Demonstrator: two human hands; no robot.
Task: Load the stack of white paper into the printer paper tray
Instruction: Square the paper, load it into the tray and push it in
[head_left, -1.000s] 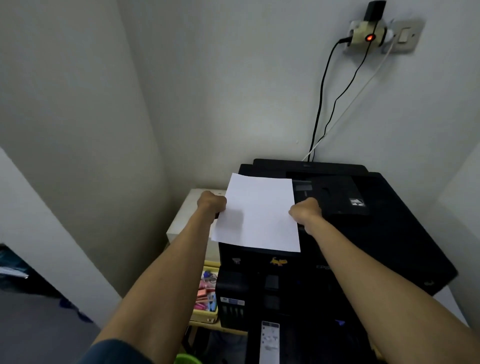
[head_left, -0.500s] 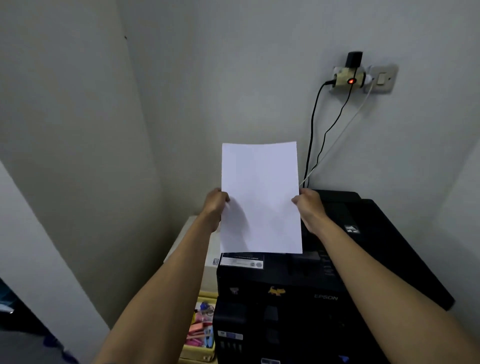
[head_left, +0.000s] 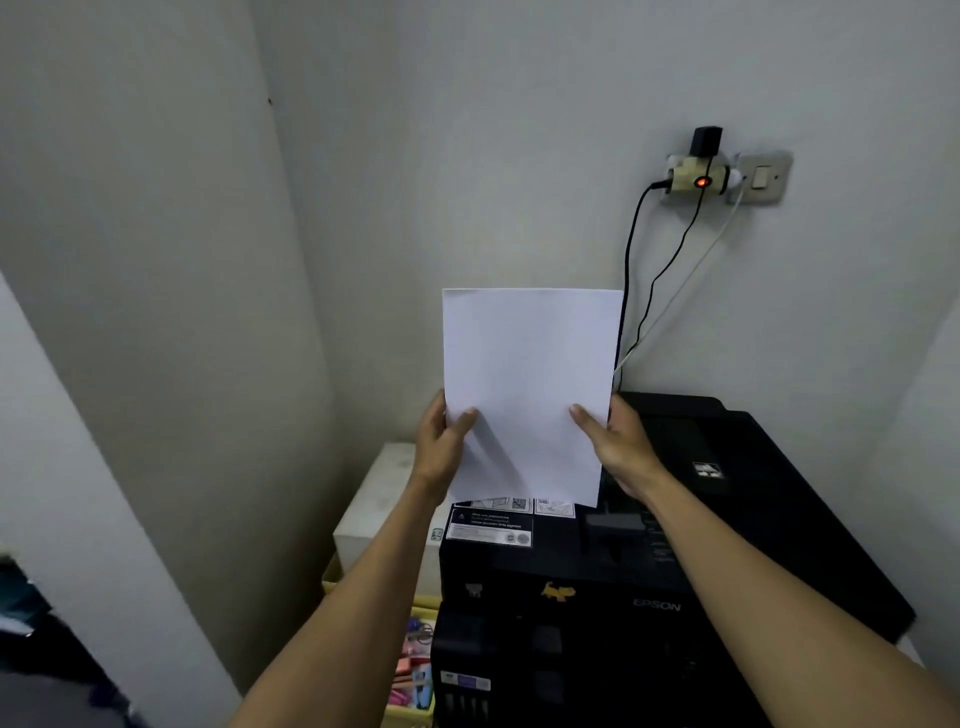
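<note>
now the stack of white paper (head_left: 530, 389) stands upright above the black printer (head_left: 675, 571), long axis vertical, its lower edge just over the rear of the top — where the tray slot sits cannot be made out. left hand (head_left: 441, 447) and right hand (head_left: 618, 447) pinch its lower side edges, thumbs in front, equally near. "epson" reads on the front; the warning label's (head_left: 488, 527) print is too small.
</note>
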